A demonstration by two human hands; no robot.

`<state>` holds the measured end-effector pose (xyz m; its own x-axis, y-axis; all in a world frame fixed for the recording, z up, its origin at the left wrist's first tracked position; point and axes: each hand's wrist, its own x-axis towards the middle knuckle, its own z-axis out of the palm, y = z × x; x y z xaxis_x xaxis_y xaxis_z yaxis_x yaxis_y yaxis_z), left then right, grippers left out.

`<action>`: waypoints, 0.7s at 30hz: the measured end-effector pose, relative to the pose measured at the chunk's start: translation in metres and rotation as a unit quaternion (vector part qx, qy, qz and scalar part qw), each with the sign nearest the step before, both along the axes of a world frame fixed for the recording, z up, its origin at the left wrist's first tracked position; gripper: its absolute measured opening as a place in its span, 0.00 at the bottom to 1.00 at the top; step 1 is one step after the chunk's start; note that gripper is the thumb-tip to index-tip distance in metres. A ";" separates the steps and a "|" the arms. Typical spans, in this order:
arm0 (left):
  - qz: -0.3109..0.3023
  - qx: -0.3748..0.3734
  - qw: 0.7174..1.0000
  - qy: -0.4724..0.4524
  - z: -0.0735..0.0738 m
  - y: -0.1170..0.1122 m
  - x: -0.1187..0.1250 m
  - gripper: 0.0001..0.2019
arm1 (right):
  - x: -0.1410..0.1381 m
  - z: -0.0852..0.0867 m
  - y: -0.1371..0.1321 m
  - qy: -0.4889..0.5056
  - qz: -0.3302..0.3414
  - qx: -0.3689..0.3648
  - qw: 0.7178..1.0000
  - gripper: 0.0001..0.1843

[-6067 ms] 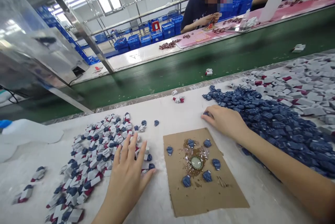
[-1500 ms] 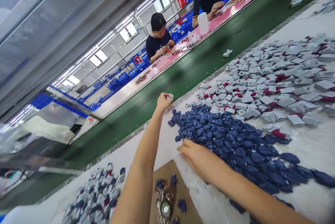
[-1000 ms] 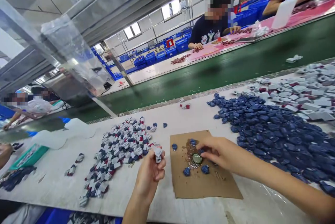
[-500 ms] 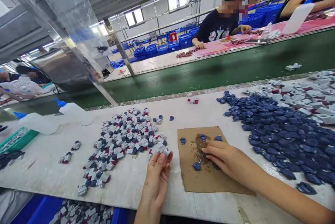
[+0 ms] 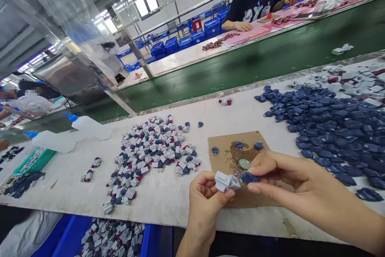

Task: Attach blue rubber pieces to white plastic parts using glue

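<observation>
- left hand [image 5: 207, 199]: thumb and forefinger closed on a white part [image 5: 224, 181], other fingers curled;
- right hand [image 5: 288, 181] pinches a blue piece [image 5: 248, 177] at its fingertips, set against the white part (seemingly to line the 2 up);
- cardboard [image 5: 221, 158] with its cap [image 5: 244, 163] lies just beyond the fingertips.

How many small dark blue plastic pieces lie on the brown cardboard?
3 pieces: one by the left edge, two along the far edge; the right hand may hide more.

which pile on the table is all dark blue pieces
The big pile right of the cardboard; the left pile mixes white, red and blue, the far pile is mostly white.
</observation>
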<state>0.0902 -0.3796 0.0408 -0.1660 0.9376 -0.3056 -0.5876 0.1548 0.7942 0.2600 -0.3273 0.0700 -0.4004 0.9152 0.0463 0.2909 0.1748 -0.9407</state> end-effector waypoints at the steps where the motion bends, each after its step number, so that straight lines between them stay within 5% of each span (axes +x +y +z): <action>1: -0.017 0.005 1.000 0.000 0.001 0.000 0.000 0.14 | 0.000 0.002 -0.002 -0.004 0.011 -0.002 1.000 0.18; 12: -0.020 -0.030 0.996 0.081 0.019 -0.004 0.007 0.17 | 0.004 0.004 -0.002 0.031 0.111 -0.040 0.992 0.09; 18: -0.052 -0.040 0.994 0.092 0.008 -0.010 0.007 0.17 | 0.006 -0.014 -0.010 0.014 0.103 -0.055 0.993 0.12; 21: -0.083 0.007 0.975 0.206 0.000 -0.007 -0.003 0.14 | -0.001 -0.022 -0.005 -0.004 0.110 -0.042 0.993 0.11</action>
